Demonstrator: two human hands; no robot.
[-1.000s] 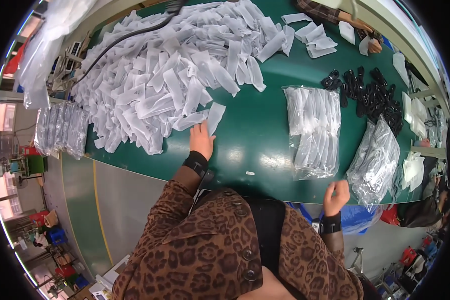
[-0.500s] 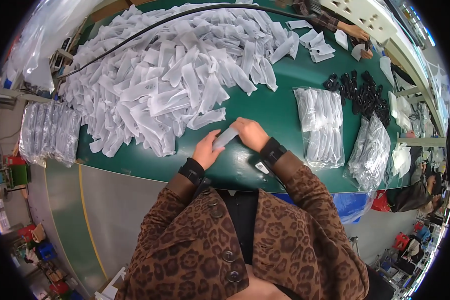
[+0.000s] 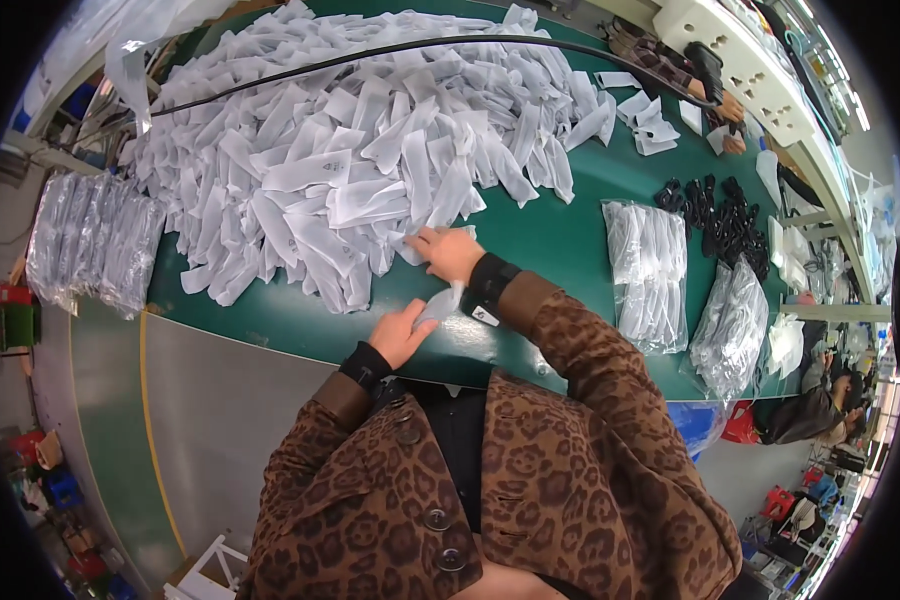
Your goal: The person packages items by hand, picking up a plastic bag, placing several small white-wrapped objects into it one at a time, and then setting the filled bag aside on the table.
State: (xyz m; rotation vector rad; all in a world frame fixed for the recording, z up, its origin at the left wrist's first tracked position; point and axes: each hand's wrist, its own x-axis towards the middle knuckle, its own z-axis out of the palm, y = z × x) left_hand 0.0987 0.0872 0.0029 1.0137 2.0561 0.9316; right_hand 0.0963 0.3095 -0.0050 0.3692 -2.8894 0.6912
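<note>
My left hand (image 3: 402, 335) now pinches a white sleeve (image 3: 438, 303) while my right hand (image 3: 450, 252), fingers spread flat, has returned to the pile (image 3: 350, 150) on the bench (image 3: 560, 230).

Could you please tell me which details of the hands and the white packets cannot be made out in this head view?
- Left hand: it grips a white packet, but the fingers cover its lower end.
- Right hand: it lies on the edge of the white packet heap; the palm hides whether it pinches one.
- Clear bags: contents too small to tell.
- Black parts: kind unclear, too small.
</note>
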